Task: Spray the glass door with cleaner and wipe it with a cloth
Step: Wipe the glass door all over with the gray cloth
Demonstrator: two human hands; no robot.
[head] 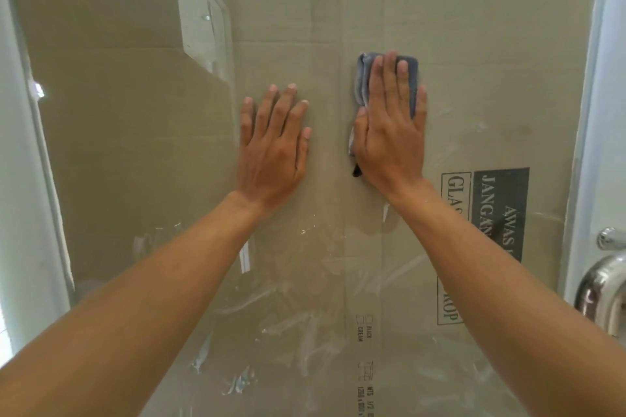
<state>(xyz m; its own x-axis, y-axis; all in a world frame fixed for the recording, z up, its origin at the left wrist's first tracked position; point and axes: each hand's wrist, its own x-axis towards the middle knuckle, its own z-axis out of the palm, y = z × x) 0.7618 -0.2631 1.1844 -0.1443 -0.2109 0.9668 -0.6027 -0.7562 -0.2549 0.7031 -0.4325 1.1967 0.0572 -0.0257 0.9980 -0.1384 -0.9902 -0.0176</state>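
Note:
The glass door (152, 152) fills the view, with brown cardboard behind it. My right hand (389, 132) lies flat with straight fingers on a folded grey-blue cloth (364, 78) and presses it against the glass just right of centre. My left hand (274, 145) rests flat on the bare glass beside it, fingers straight and slightly spread, holding nothing. White streaks and smears (305, 332) cover the lower part of the glass. No spray bottle is in view.
A chrome door handle (603, 288) sticks out at the right edge next to the white door frame (606, 112). Another white frame (23, 213) runs down the left side. Printed black warning labels (501, 200) show on the cardboard behind the glass.

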